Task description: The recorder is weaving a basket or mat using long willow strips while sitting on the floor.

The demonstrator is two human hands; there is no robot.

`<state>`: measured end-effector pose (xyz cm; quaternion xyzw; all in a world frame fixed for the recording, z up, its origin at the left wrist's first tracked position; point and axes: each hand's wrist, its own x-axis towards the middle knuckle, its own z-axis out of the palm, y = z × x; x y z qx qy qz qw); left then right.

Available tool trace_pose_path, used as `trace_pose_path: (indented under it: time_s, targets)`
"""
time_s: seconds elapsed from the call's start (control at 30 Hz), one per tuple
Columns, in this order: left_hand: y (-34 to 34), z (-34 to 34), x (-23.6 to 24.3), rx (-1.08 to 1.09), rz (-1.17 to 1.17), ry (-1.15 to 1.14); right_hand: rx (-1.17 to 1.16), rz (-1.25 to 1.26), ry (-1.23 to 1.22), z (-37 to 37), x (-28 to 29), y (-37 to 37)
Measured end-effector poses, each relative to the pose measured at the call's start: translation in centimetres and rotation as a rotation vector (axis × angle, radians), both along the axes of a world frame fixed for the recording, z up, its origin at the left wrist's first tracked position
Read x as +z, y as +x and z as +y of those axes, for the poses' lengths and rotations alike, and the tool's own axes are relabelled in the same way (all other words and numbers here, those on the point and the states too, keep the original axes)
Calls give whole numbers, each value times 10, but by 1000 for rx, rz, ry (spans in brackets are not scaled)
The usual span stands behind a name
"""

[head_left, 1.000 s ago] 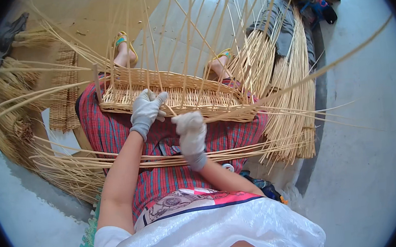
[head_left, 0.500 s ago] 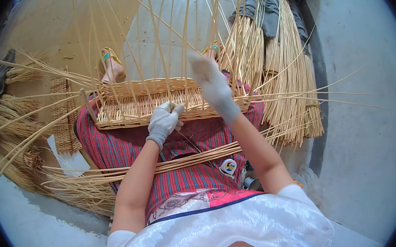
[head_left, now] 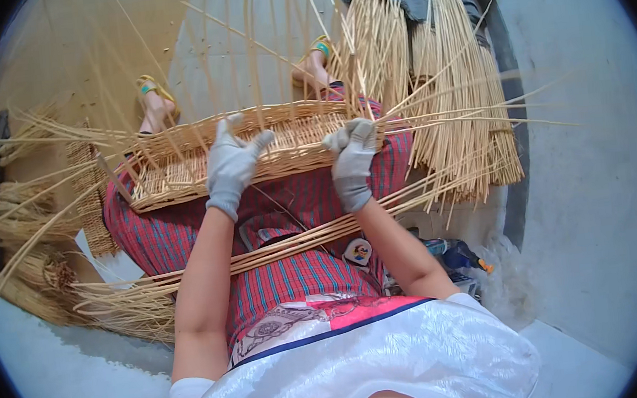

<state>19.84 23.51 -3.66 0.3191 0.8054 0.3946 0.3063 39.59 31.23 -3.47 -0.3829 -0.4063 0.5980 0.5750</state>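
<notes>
A long, shallow wicker basket [head_left: 182, 193] with a woven bottom and low walls lies across my lap, its left end tipped nearer to me. Tall upright rods [head_left: 253, 61] rise from its sides, and loose ends stick out at both ends. My left hand [head_left: 234, 165], in a whitish work glove, is open at the near wall, thumb and forefinger apart. Gloved too, my right hand [head_left: 353, 158] has its fingers curled over the near rim close to the right corner. Whether a single rod is also in that grip is hidden.
Loose rods [head_left: 292, 245] cross my lap beside a round tape measure [head_left: 357, 252]. Thick rod bundles [head_left: 440, 112] lie at right; more bundles [head_left: 31, 205] and a woven panel [head_left: 91, 192] lie at left. A dark tool with an orange tip [head_left: 464, 256] is by my right forearm.
My right hand has come down from above the basket to its near right rim. The left hand has let go of an upright rod and shifted left. The basket has tilted, its right end higher in view.
</notes>
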Motion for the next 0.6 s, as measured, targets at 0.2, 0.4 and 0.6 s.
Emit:
trace_pose_path:
  time_s: [0.2,0.4,0.6]
  targets:
    - [8,10,21,274,-326,9,184,-436,115,-1,41,20]
    - [48,27,25,-129,-618,-50,142,-246,-248,55,-25,106]
    - [80,38,-6,-47,-559,-121,554,-702,340,108,55,-28]
